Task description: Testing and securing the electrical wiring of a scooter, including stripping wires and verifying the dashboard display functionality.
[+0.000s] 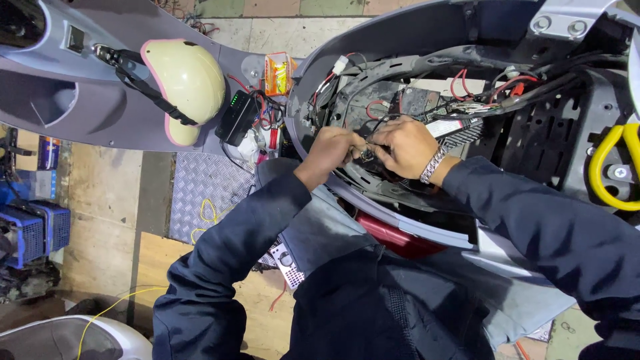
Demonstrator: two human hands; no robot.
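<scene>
1. A workshop floor of wooden boards and a ribbed metal plate lies under a grey scooter with its body panels opened.
2. Both hands meet over the open compartment, amid black and red wires.
3. The left hand is curled, its fingertips pinching a small dark connector at the compartment's near edge.
4. The right hand, with a metal watch band at the wrist, pinches the same connector from the other side.
5. A cream helmet rests on the scooter's front, well apart from the hands.
6. A black box with green lights sits beside an orange packet.
7. A yellow handle shows at the right.
</scene>
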